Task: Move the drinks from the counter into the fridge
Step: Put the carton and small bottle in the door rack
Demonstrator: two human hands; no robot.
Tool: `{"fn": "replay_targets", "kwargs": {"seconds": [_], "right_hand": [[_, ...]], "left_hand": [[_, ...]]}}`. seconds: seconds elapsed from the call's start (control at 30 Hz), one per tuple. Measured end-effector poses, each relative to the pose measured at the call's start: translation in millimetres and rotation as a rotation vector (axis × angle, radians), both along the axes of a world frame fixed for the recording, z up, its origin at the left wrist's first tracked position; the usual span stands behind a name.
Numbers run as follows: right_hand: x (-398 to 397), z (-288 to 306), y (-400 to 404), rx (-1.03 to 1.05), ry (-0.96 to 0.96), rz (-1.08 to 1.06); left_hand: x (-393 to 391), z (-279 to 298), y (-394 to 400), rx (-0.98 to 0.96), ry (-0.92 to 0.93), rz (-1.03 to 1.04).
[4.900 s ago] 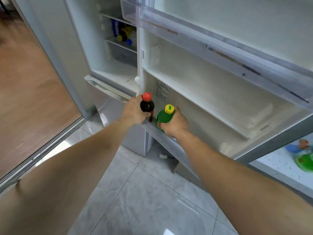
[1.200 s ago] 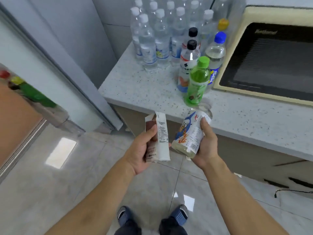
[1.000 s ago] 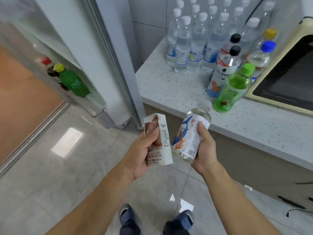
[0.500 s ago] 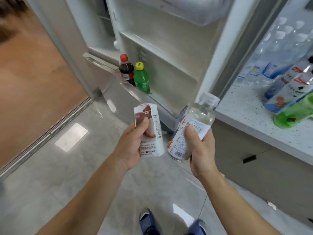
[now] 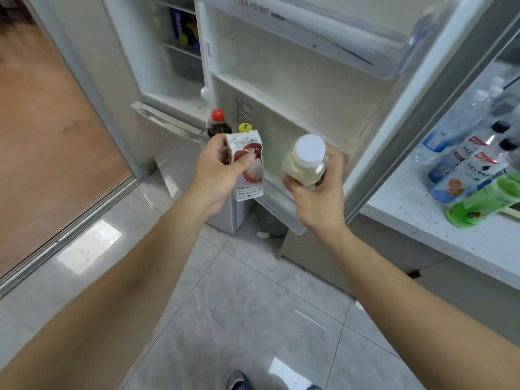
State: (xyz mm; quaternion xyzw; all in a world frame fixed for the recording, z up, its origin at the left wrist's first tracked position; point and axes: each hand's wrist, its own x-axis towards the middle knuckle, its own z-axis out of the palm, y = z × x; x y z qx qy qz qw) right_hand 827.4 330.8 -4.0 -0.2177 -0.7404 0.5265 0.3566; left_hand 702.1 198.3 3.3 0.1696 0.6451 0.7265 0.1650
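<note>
My left hand [image 5: 216,175] grips a white drink carton [image 5: 249,170] with a lychee picture, held upright in front of the open fridge door's bottom shelf [image 5: 277,198]. My right hand [image 5: 318,201] grips a clear bottle [image 5: 305,161] of pale drink with a white cap, just right of the carton. A dark cola bottle [image 5: 218,126] with a red cap and a yellow-capped bottle [image 5: 244,127] stand on that shelf behind the carton. Several more drinks [image 5: 472,170] stand on the speckled counter [image 5: 416,209] at right.
The fridge door [image 5: 323,80] stands open towards me with upper shelves and a clear egg pocket [image 5: 351,32]. The fridge interior [image 5: 183,52] at the back holds a blue pack. A grey tiled floor [image 5: 253,305] lies below; a wooden floor [image 5: 42,122] lies left.
I have turned from the counter to the fridge door. Both hands have carried the carton and the bottle up and forward, close to the bottom door shelf.
</note>
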Motion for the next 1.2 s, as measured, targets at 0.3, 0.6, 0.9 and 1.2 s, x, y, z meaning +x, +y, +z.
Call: {"fn": "replay_targets", "kwargs": {"seconds": [0.3, 0.6, 0.9, 1.2], "right_hand": [[-36, -25, 17, -0.147, -0.268, -0.135], [-44, -32, 23, -0.167, -0.557, -0.136], [-36, -26, 19, -0.099, -0.524, -0.145], [-34, -26, 13, -0.064, -0.485, -0.179]], "left_hand": [[-51, 6, 51, -0.214, 0.304, -0.028], [-80, 2, 76, -0.563, 0.516, -0.405], [-78, 2, 80, -0.891, 0.846, -0.61], [-67, 0, 71, -1.025, 0.973, -0.586]]}}
